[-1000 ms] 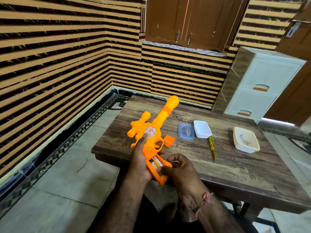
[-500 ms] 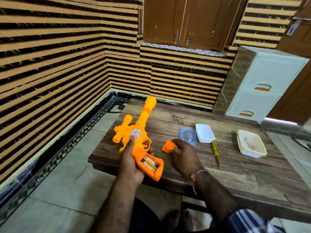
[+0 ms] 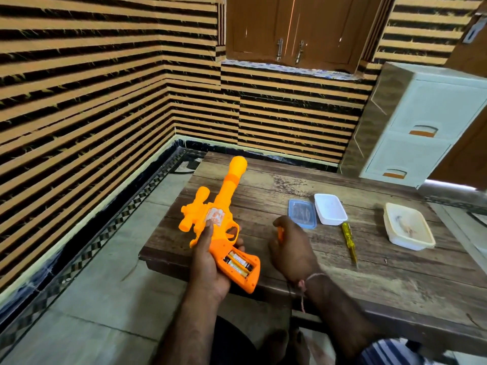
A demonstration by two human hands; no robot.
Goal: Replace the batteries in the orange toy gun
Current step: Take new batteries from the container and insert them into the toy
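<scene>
At bench edge, left hand (image 3: pixel 208 262) grasps the toy gun (image 3: pixel 218 222); two batteries (image 3: pixel 237 262) sit in its uncovered handle. Right hand (image 3: pixel 290 246) pinches the orange cover (image 3: pixel 280 232). Judged remaining: refit cover, fasten with screwdriver (image 3: pixel 349 241).

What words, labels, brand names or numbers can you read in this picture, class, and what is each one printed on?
None can be read.
Sticker on the toy gun: worn, too blurred to read.
Batteries in the open grip: label print too small to read.
Blue lid: any marks too faint to read.
Screwdriver: no text visible.
</scene>
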